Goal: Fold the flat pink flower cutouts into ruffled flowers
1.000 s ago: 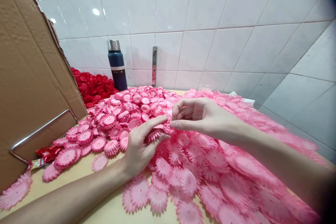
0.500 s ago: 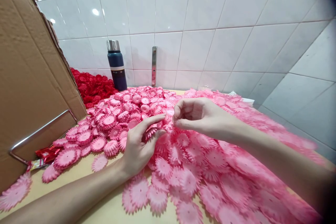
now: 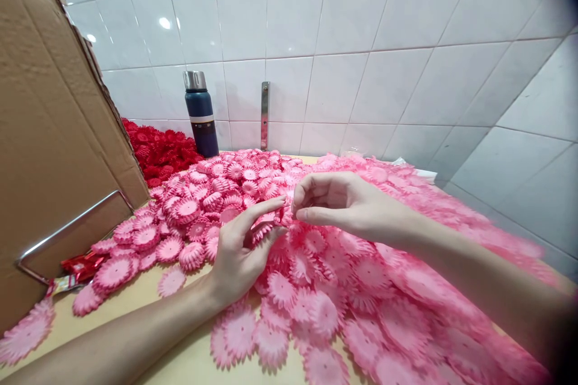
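The left hand [image 3: 239, 246] was half curled, thumb and fingers around a small stack of scalloped pink discs [image 3: 261, 233]. Just beside its fingertips, the right hand [image 3: 347, 203] was bent into a pinch; I couldn't tell whether it held anything. The step looked like delicate fingertip work at the stack, and the next move seemed to call for a light, precise pinch. Around both hands, loose pink discs [image 3: 401, 320] covered much of the tabletop [image 3: 194, 364]; beyond the left hand stood a dark blue bottle [image 3: 205, 121], near a red heap [image 3: 158, 153].
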